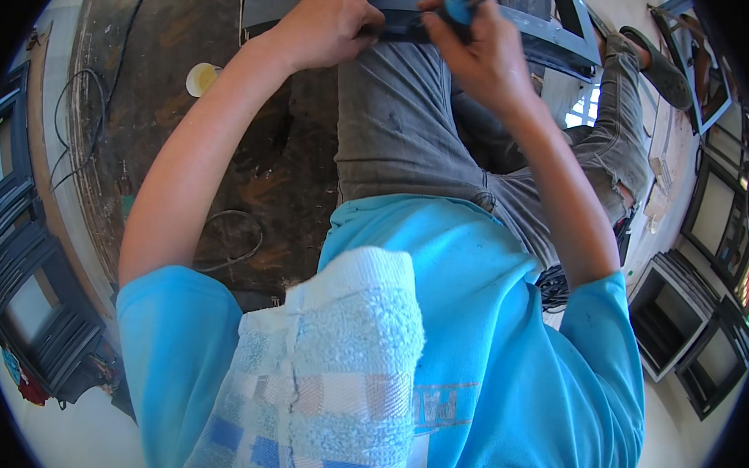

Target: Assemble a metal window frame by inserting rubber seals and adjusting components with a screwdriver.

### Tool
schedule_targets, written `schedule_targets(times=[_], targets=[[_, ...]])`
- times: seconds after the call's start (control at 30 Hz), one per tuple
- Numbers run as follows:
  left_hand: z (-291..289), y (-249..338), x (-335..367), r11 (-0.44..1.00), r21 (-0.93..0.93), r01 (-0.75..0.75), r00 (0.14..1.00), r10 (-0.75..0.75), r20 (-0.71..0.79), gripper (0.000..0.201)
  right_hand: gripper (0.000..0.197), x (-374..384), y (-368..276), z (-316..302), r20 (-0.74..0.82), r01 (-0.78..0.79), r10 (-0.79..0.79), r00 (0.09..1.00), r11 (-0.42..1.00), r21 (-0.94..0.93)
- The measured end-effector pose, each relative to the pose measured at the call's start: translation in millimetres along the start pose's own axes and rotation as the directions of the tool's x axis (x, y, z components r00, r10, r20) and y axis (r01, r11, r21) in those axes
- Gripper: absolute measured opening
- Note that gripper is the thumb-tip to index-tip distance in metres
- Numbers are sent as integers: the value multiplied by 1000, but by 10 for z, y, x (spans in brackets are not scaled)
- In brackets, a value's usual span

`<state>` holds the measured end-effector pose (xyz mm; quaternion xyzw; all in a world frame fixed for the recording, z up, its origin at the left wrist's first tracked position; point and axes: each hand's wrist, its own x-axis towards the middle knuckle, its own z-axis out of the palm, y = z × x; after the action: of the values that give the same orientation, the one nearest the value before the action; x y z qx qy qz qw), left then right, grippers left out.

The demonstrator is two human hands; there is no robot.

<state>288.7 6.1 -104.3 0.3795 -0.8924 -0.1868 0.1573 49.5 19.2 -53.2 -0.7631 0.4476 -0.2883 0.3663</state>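
A dark grey frame [542,34] lies across my lap at the top of the view, with bars and openings in it. My left hand [338,20] is closed over its edge, some fingers stretched along the bar and others curled. To the right of it, my right hand [488,54] grips a tool with a blue and black handle [458,9]. A thin dark shaft seems to stick out from that fist toward the upper right. The tool's working end cannot be made out. Both hands are close together above my thigh.
A white cup [202,79] with yellowish contents stands on the stained brown board [243,148]. A dark cable [100,96] loops at the left. Stacked dark frames [49,327] lean at far left; more frames [671,312] stand at right. A towel [330,363] hangs over my chest.
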Motion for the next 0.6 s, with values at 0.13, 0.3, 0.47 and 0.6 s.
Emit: schedule_targets(times=[0.13,0.3,0.47,0.6], targets=[[-56,15,-27,998,54,-33,999,33,10,15,18,-10,224,-472,-207,231,-203,957,966,120],[-94,176,-15,992,124,30,999,-25,-38,17,18,-445,566,-1322,-323,39,58,945,957,287],[85,688,324,982,190,9,996,7,-85,19,18,-978,1138,-1880,-425,-181,405,809,861,476],[389,1006,675,984,174,35,996,-20,-88,24,19,-1171,1355,-1918,-411,-137,529,743,720,680]])
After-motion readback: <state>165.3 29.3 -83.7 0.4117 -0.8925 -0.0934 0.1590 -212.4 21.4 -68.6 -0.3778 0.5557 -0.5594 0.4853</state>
